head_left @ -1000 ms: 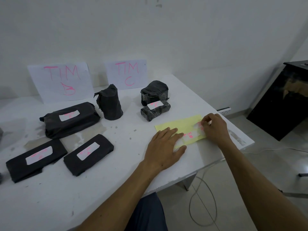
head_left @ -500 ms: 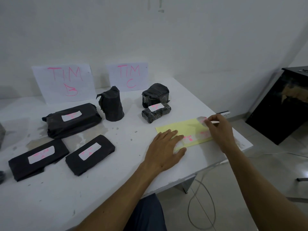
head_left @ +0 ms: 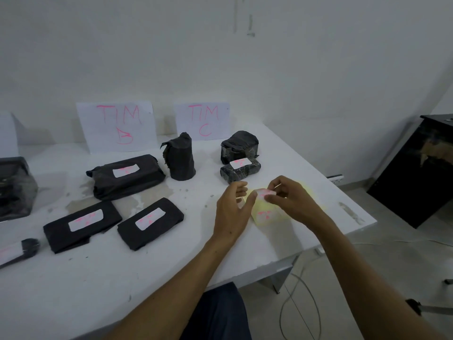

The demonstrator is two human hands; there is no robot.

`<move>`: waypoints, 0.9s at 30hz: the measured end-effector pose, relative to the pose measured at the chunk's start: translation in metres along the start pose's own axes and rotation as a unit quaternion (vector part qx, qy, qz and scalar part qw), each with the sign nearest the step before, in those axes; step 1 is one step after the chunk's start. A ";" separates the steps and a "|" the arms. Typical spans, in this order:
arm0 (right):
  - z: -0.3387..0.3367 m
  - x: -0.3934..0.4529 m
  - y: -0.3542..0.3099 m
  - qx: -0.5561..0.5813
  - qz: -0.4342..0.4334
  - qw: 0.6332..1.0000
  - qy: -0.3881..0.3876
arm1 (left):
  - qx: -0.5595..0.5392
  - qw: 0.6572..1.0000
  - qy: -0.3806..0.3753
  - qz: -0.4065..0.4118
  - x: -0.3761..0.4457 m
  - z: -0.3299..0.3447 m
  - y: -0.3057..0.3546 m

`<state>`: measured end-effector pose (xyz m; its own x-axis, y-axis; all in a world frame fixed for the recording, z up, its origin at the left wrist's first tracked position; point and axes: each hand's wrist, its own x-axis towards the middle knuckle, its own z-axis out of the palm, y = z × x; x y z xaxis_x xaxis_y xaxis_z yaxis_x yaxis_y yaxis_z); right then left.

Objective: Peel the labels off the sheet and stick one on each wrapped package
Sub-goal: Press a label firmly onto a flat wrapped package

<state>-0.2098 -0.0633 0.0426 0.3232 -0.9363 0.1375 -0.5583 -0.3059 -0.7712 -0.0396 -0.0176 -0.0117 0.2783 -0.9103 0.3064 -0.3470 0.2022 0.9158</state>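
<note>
Two signs: white paper sheets [head_left: 116, 126] lettered in pink are leaning on the wall behind the scuffed white table [head_left: 73, 285].
Room: black cabinet [head_left: 416, 173] is standing right.
Hands: left hand [head_left: 232, 212] and right hand [head_left: 291, 200] are pinching a white pink-marked label [head_left: 263, 193] — earlier the left was lying flat.
Sheet: yellow backing sheet [head_left: 266, 217] is lying beneath, near the black plastic-wrapped packages [head_left: 127, 175].

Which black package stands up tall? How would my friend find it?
Look at the white table, near the wall under the paper sign reading TIM C. The tall package stands upright between both signs. Unlike its flat neighbours, it shows no white label.
</note>
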 end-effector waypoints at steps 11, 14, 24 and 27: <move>0.048 -0.007 -0.057 0.176 -0.031 0.979 -0.097 | -0.062 0.995 0.033 -0.069 -0.005 -0.076 0.010; 0.070 -0.005 -0.075 0.206 -0.038 0.972 -0.110 | -0.068 0.991 0.060 -0.095 -0.006 -0.107 0.010; 0.158 -0.003 -0.142 0.272 -0.058 0.949 -0.147 | -0.094 0.970 0.167 -0.150 -0.037 -0.220 0.000; 0.195 -0.007 -0.168 0.281 -0.065 0.945 -0.157 | -0.102 0.963 0.199 -0.151 -0.051 -0.260 -0.004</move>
<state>0.0306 0.0279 0.0496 0.6209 -0.7728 0.1313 -0.0327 -0.1930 -0.9807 0.1805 0.1221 0.0359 0.6743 -0.7362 0.0569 -0.0252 0.0540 0.9982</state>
